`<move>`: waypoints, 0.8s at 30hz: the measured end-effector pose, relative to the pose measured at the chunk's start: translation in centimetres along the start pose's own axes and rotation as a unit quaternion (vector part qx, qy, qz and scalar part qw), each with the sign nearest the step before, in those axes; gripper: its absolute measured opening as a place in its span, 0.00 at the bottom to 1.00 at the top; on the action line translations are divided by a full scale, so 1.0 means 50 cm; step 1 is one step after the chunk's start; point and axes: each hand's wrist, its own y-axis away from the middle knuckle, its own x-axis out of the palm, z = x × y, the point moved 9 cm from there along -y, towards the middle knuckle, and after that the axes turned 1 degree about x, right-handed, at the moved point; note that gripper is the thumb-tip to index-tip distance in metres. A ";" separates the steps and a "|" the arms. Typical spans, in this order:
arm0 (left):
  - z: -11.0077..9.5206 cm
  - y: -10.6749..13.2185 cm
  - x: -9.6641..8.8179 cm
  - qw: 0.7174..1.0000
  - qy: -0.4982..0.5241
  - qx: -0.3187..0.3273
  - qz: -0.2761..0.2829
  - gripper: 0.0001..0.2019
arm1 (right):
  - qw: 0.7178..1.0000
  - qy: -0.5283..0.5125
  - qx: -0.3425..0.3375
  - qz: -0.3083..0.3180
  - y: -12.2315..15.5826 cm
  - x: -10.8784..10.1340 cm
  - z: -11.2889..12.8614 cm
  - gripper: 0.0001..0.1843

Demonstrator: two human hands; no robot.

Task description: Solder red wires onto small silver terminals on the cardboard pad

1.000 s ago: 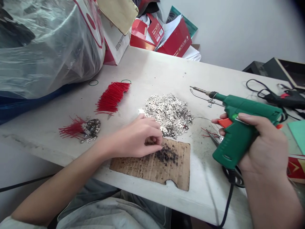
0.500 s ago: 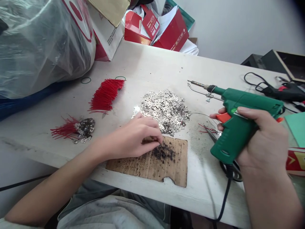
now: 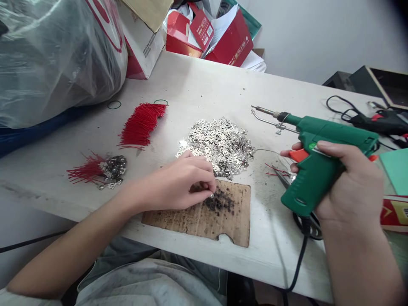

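Note:
My right hand [image 3: 347,187] is wrapped round the handle of a green soldering gun [image 3: 338,138] with an orange trigger. Its tip points left, raised over the table. My left hand [image 3: 188,180] rests on a scorched piece of cardboard [image 3: 197,225]. Thumb and forefinger pinch a small shiny metal piece, mostly hidden by the fingers. Just behind that hand lies a heap of small silver metal tabs [image 3: 223,144]. Farther left is a bundle of red wires [image 3: 142,125]. A bunch of red wires with metal tabs on their ends [image 3: 111,170] lies at the table's left.
Pliers [image 3: 282,176] and short red wire bits lie partly behind the soldering gun. A large plastic bag [image 3: 63,63] fills the back left. Red paper boxes [image 3: 229,38] stand at the back. A black tool with a cord [image 3: 379,123] lies at the right.
Both hands keep nearly the same places, and the soldering gun stays raised. A bit more of the shiny piece shows at the left fingertips. The whole view has shifted slightly.

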 end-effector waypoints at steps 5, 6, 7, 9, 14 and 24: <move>-0.004 0.001 0.000 1.000 0.002 0.008 0.001 0.06 | 1.000 0.004 0.001 -0.002 0.001 0.001 0.000 0.03; -0.005 0.001 0.000 1.000 0.002 0.008 0.002 0.06 | 1.000 0.004 -0.002 -0.003 0.002 0.002 0.002 0.03; -0.006 0.001 -0.001 1.000 0.002 0.009 0.003 0.06 | 1.000 0.004 -0.003 -0.002 0.003 0.002 0.003 0.04; -0.008 0.001 0.000 1.000 0.003 0.011 0.006 0.06 | 1.000 0.007 -0.001 0.002 0.004 0.004 0.003 0.05; -0.013 0.001 0.004 1.000 0.002 0.018 0.009 0.06 | 1.000 0.012 0.005 0.011 0.005 0.006 0.000 0.07; -0.019 0.023 -0.069 0.998 -0.005 0.020 -0.053 0.05 | 1.000 0.018 0.015 0.004 0.008 0.004 -0.002 0.06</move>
